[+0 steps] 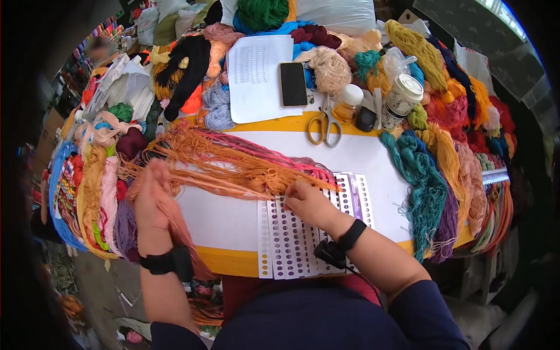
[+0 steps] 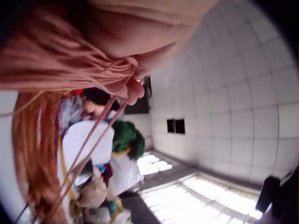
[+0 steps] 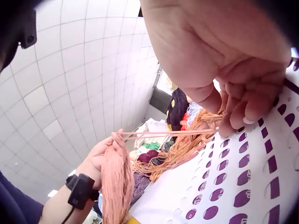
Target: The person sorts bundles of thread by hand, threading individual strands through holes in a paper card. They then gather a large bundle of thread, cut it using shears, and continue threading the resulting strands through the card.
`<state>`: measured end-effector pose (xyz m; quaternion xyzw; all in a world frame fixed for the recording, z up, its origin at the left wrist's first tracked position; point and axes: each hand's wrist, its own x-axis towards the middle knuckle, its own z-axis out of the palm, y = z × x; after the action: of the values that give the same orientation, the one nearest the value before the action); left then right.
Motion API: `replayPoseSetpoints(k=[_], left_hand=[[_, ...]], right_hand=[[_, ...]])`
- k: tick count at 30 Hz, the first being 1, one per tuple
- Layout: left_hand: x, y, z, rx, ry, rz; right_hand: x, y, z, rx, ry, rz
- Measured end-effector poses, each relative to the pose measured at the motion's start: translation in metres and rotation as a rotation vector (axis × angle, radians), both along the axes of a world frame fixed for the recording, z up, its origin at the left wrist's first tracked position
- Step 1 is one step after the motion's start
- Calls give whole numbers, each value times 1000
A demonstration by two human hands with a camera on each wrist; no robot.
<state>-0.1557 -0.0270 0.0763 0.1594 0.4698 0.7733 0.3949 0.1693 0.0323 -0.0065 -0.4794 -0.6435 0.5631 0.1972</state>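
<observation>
A salmon-pink skein of thread hangs from my left hand, which grips it at the left side of the table. In the left wrist view the skein drapes over the palm, and two thin strands run out from the fingertips. Those strands stretch taut across to my right hand, whose thumb and fingers pinch them close over the punched cards. The cards are white, with rows of holes and purple print, fanned in a stack. Behind both hands lie long orange threads.
Scissors, a phone, printed sheets and a lidded cup stand along the back. Piles of coloured yarn ring the table; teal skeins hang at the right.
</observation>
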Motion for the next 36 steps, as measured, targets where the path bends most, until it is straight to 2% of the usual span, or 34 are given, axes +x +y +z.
replayPoseSetpoints(k=[1,3,4,6,8,12,14,15,17,22,24,26,28,29,30,31,32,33,34,36], left_hand=[[-10,-1,-5,0,3,-1],[-25,-3,-20,-200,21,-98],[-5,-10,-9,-194,23,-96],[66,-34,14,-313,128,-442],[81,-53,0,-196,155,-784],[124,-70,17,-136,-14,-855],[131,-73,18,-72,-7,-900],[132,-74,18,-82,37,-942],[134,-77,10,-84,85,-923],[137,-80,23,-150,140,-912],[136,-80,19,-165,-2,-892],[137,-80,15,-117,78,-860],[130,-82,9,-73,155,-829],[113,-85,4,-26,158,-787],[96,-88,0,18,160,-744],[81,-89,3,37,70,-706],[65,-90,10,58,-18,-666],[48,-92,13,-11,-102,-498],[33,-94,17,-79,-184,-328],[10,-96,29,-60,-176,-397]], right_hand=[[0,0,-3,50,-20,-2],[-3,-7,5,107,-36,1],[-4,-15,22,95,-13,-22],[-8,-32,48,81,9,-43],[-18,-50,64,358,295,42],[-32,-70,78,537,469,73],[-34,-78,85,-114,569,41],[-34,-79,86,-113,570,45],[-31,-81,88,-307,546,12],[-23,-83,86,-172,498,14],[-19,-83,85,-147,475,5],[-11,-83,86,-298,693,4],[8,-75,101,-438,850,-106],[29,-63,103,-473,1046,-2],[56,-54,123,-502,1132,2],[88,-45,130,-433,1300,-10],[119,-39,145,-293,1318,-166],[146,-32,165,-143,1245,-306],[180,-18,171,-58,1197,-235],[237,0,172,524,388,-795]])
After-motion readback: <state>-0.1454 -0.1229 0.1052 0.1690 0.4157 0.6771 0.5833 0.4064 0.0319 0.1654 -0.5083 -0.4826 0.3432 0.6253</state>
